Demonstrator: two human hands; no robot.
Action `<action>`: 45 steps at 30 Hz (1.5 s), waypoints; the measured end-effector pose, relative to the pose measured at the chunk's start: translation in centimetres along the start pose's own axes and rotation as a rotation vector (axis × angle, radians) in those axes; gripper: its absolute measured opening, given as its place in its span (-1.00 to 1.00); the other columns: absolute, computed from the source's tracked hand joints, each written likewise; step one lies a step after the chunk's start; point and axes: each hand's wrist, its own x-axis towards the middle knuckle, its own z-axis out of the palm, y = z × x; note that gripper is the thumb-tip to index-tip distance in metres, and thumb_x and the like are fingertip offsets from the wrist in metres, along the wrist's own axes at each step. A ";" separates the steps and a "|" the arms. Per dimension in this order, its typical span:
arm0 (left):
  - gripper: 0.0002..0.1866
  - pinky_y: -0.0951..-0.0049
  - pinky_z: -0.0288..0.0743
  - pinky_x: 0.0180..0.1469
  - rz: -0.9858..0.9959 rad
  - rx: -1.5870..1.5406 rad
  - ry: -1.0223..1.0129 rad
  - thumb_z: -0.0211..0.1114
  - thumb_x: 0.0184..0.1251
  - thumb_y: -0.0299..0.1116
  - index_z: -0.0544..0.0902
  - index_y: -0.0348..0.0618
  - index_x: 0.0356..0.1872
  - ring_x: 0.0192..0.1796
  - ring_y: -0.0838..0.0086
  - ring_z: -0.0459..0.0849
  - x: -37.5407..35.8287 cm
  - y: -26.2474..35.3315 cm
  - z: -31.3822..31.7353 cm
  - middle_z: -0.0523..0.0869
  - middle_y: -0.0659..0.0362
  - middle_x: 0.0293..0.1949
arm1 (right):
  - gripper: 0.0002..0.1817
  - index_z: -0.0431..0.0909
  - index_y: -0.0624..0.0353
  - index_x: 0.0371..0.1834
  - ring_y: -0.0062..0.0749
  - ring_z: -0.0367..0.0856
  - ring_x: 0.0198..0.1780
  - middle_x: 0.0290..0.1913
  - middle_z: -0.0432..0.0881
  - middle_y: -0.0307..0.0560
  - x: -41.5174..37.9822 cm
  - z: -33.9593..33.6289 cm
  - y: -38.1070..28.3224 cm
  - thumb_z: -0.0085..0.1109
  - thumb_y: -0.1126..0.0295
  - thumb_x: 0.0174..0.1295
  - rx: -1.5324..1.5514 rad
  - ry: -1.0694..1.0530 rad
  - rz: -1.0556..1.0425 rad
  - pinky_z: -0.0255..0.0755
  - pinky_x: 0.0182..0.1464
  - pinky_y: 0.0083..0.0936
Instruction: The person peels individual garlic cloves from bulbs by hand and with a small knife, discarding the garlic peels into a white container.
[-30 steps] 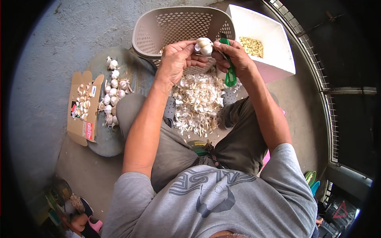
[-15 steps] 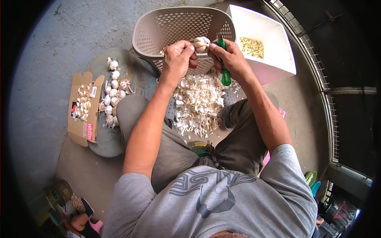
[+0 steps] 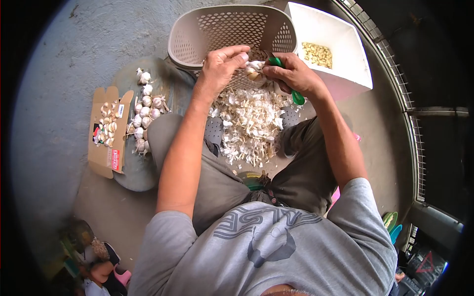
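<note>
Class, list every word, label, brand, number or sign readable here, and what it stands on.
"FRAGILE": red-and-white sticker on the cardboard box.
White label on the same box: too small to read.
Grey T-shirt: dark stylised lettering, too distorted to read surely.
Red triangle, lower right: no readable word.

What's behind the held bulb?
The basket: its holed near side shows beside and below the bulb. Bulb and right hand cover part of that side and rim; anything directly behind them can't be seen.
</note>
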 end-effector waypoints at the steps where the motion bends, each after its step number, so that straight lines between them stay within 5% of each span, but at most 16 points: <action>1: -0.71 0.53 0.67 -0.06 0.057 0.084 -0.057 0.37 0.45 -0.42 0.75 -0.34 0.10 -0.17 0.60 0.76 -0.1 -0.1 0.0 0.82 0.15 -0.16 | -0.78 0.60 0.25 -0.24 -0.74 0.36 -0.66 -0.56 0.49 -0.36 0.0 0.1 -0.1 0.21 0.32 0.49 -0.003 0.005 0.007 0.22 -0.63 -0.66; 3: -0.73 0.55 0.67 -0.05 0.170 0.249 -0.172 0.38 0.44 -0.44 0.76 -0.33 0.07 -0.15 0.60 0.76 -0.5 -0.2 0.1 0.83 0.14 -0.16 | -0.79 0.64 0.31 -0.25 -0.72 0.39 -0.65 -0.57 0.51 -0.34 0.0 0.3 -0.3 0.19 0.35 0.47 -0.009 0.014 0.024 0.26 -0.62 -0.62; 16: -0.88 0.59 0.61 -0.30 0.125 0.488 0.093 0.28 0.49 -0.49 0.76 -0.26 -0.14 -0.38 0.66 0.69 -0.8 -0.3 1.2 0.78 0.24 -0.39 | -0.79 0.66 0.27 -0.19 -0.75 0.34 -0.67 -0.59 0.48 -0.39 0.2 1.0 0.0 0.28 0.32 0.45 0.007 -0.023 0.036 0.22 -0.63 -0.64; 22: -0.81 0.53 0.64 -0.33 -0.065 0.105 0.011 0.30 0.51 -0.37 0.77 -0.30 -0.15 -0.40 0.57 0.73 -0.4 -0.8 0.6 0.77 0.19 -0.41 | -0.79 0.66 0.27 -0.23 -0.75 0.37 -0.66 -0.59 0.50 -0.38 -0.1 -0.3 -0.1 0.26 0.32 0.46 0.150 0.003 0.019 0.23 -0.64 -0.64; 28: -0.58 0.48 0.72 -0.25 -0.047 0.088 -0.064 0.31 0.56 -0.10 0.64 -0.29 0.14 -0.25 0.53 0.80 -0.5 -0.3 1.1 0.81 0.14 -0.25 | -0.75 0.57 0.22 -0.22 -0.72 0.36 -0.66 -0.56 0.48 -0.34 0.5 0.1 0.5 0.23 0.25 0.51 0.059 0.125 -0.007 0.24 -0.64 -0.66; 32: -0.48 0.25 0.80 -0.14 -0.096 -0.365 -0.141 0.10 0.63 0.11 0.59 -0.24 0.08 -0.17 0.32 0.84 -0.2 -2.1 2.5 0.79 0.08 -0.16 | -0.75 0.60 0.23 -0.16 -0.68 0.43 -0.64 -0.55 0.52 -0.31 0.9 1.6 0.8 0.20 0.23 0.54 0.392 0.141 0.031 0.29 -0.63 -0.62; 35: -0.53 0.21 0.81 -0.14 -0.106 -0.567 -0.150 0.06 0.66 0.06 0.59 -0.22 0.05 -0.18 0.29 0.83 0.3 -2.6 1.7 0.77 0.08 -0.17 | -0.72 0.60 0.22 -0.16 -0.68 0.42 -0.64 -0.55 0.53 -0.31 1.4 2.8 0.5 0.20 0.20 0.54 0.310 0.176 -0.030 0.29 -0.62 -0.62; 39: -0.60 0.29 0.77 -0.24 -0.115 -0.497 0.007 0.06 0.69 -0.02 0.56 -0.20 0.05 -0.22 0.36 0.78 0.5 -2.6 1.2 0.73 0.11 -0.15 | -0.61 0.59 0.32 -0.03 -0.42 0.57 -0.40 -0.42 0.61 -0.06 1.3 2.8 0.6 0.15 0.11 0.56 -0.291 0.276 -0.243 0.47 -0.34 -0.40; 43: -0.63 0.37 0.72 -0.24 -0.136 -0.441 0.092 0.11 0.67 -0.04 0.55 -0.17 0.10 -0.23 0.43 0.75 0.6 -2.4 1.6 0.70 0.17 -0.13 | -0.56 0.59 0.30 0.06 -0.23 0.65 -0.23 -0.26 0.68 0.12 1.2 2.2 0.4 0.06 0.07 0.59 -0.370 0.267 -0.207 0.52 -0.13 -0.27; 45: -0.62 0.41 0.70 -0.19 -0.104 -0.390 0.071 0.12 0.67 -0.04 0.55 -0.16 0.12 -0.22 0.47 0.75 0.6 -2.4 2.0 0.70 0.19 -0.12 | -0.58 0.56 0.39 0.07 0.07 0.68 -0.06 -0.11 0.68 0.29 1.1 2.5 0.5 0.03 0.15 0.58 -0.434 0.283 -0.315 0.52 0.00 -0.16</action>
